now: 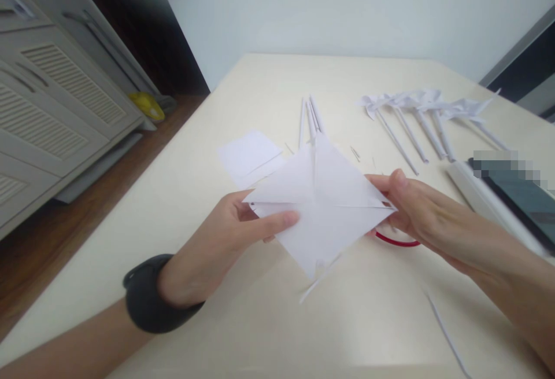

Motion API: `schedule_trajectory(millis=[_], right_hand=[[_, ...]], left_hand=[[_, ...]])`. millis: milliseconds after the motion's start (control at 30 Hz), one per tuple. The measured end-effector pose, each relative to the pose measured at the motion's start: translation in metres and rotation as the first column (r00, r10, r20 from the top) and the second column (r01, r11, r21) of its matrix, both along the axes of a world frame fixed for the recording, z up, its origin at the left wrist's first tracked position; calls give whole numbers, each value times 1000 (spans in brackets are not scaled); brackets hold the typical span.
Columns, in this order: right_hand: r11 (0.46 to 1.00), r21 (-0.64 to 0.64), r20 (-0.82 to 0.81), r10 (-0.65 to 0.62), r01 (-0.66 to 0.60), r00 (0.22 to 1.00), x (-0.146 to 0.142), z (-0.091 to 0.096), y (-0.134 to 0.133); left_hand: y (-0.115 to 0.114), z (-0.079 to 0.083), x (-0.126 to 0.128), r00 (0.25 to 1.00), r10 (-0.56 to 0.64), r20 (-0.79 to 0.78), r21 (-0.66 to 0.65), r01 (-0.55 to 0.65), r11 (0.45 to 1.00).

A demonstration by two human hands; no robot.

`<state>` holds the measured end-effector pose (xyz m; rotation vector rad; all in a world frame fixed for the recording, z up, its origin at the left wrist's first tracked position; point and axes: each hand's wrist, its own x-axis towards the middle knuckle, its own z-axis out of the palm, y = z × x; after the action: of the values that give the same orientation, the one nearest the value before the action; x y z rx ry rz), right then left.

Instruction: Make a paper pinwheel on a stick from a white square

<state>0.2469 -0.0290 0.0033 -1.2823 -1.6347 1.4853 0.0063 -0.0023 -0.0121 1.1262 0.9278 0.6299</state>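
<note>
A white paper square (323, 205) with diagonal creases is held up over the cream table (217, 321), turned like a diamond. My left hand (225, 246) pinches its left corner, thumb on top. My right hand (416, 211) grips its right corner with closed fingers. A black band circles my left wrist (147, 301). Behind the paper's lower right edge shows a red curved piece (396, 242), partly hidden, so I cannot tell what it is.
Several rolled white paper sticks (309, 117) lie at the table's middle, a flat white sheet (249, 156) to their left. Several finished paper pinwheels (416, 110) lie at the back right. A dark device (515, 197) sits at the right edge. Paper slivers (446, 332) lie near me. Cabinets (47, 95) stand left.
</note>
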Motion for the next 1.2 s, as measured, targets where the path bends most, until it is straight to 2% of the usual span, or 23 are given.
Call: schedule_trajectory(millis=[67, 167, 333, 500, 667, 833, 933, 1100, 1200], right_hand=[[1000, -26, -30, -2, 1, 1000, -1, 2, 1], [997, -73, 29, 14, -12, 999, -3, 4, 4], [985, -140, 61, 110, -101, 992, -1, -1, 6], [974, -171, 106, 170, -150, 980, 2, -5, 5], [956, -189, 109, 245, -222, 963, -2, 0, 3], [943, -168, 313, 327, -286, 892, -8, 8, -2], [948, -148, 335, 315, -281, 888, -10, 9, -3], [940, -209, 217, 315, -271, 924, -11, 6, -2], [960, -186, 279, 257, -210, 925, -12, 4, -2]], left_hand=[[0, 1, 0, 997, -61, -43, -28, 60, 998], [0, 2, 0, 974, -174, -145, -57, 167, 984], [2, 3, 2, 945, -226, -237, 32, 240, 970], [4, 7, 4, 945, -264, -192, 42, 277, 960], [2, 8, 5, 951, -295, -97, -37, 293, 956], [1, 3, 7, 934, -349, -73, -84, 342, 936], [1, 2, 8, 926, -367, -86, -59, 363, 930], [0, 7, 8, 930, -360, -73, -34, 359, 933], [-1, 8, 8, 926, -375, -48, -70, 371, 926]])
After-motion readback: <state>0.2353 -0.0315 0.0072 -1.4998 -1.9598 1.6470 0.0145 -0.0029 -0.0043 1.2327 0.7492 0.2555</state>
